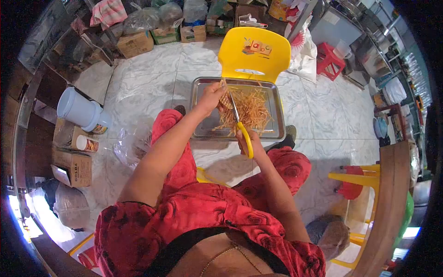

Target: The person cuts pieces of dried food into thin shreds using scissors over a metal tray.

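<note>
My left hand (212, 98) is closed on a flat tan piece of food (226, 100) whose exact kind I cannot make out. In my right hand (248, 141) are scissors with yellow handles (245, 137). Their metal blades (234, 107) point up and left, touching or close beside the tan piece. Below both hands lies a heap of thin tan strips (253, 111) on a shallow metal tray (203, 131). My fingers partly hide the piece and the scissor handles.
The tray rests against a yellow child's chair (254, 51) with "abc" on its back. White buckets (78, 108) and a cardboard box (74, 168) stand on the left. A red stool (329, 60) is at the back right. Plastic bags (130, 145) lie on the tiled floor.
</note>
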Motion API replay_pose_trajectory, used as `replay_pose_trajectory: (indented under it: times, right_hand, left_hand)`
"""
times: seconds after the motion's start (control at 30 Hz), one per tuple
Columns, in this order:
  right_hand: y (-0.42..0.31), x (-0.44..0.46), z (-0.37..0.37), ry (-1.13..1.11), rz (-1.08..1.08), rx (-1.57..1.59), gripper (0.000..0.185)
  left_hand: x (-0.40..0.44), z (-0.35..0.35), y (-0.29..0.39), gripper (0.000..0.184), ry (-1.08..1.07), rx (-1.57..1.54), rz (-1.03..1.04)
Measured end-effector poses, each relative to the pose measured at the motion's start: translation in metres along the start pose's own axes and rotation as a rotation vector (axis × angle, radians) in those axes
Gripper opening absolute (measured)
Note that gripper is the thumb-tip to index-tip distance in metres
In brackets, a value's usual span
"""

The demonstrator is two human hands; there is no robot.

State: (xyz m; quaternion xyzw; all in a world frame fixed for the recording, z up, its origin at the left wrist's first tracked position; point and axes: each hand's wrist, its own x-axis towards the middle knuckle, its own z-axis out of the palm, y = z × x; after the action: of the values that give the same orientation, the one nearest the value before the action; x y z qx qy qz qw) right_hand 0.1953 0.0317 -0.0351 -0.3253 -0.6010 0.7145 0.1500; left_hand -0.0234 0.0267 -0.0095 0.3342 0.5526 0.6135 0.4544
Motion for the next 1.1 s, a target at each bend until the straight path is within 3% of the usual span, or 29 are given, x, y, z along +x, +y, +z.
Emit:
replay_pose_trajectory:
  times: [0.3,0.4,0.5,0.77,1.1]
  right_hand:
    - [-0.004,-0.005,0.002,0.028,0.009,-0.045,0.03]
    - [0.006,-0.001,0.0,-0.032,-0.028,0.067,0.033]
    - [0.006,0.002,0.001,-0.06,-0.093,-0.092,0.035]
    - [0.001,0.002,0.002,-0.024,0.038,0.008,0.035]
    - [-0.007,-0.004,0.007,0.036,0.009,-0.006,0.036]
  left_hand:
    - [-0.002,0.001,0.0,0.026,-0.01,-0.005,0.014]
    - [-0.005,0.003,0.001,0.026,-0.019,0.042,0.004]
    - [-0.006,0.006,-0.002,0.024,-0.045,0.096,-0.028]
    - [-0.002,0.005,-0.01,0.022,-0.075,0.002,-0.091]
    - [-0.01,0.011,0.001,0.018,-0.06,-0.012,-0.032]
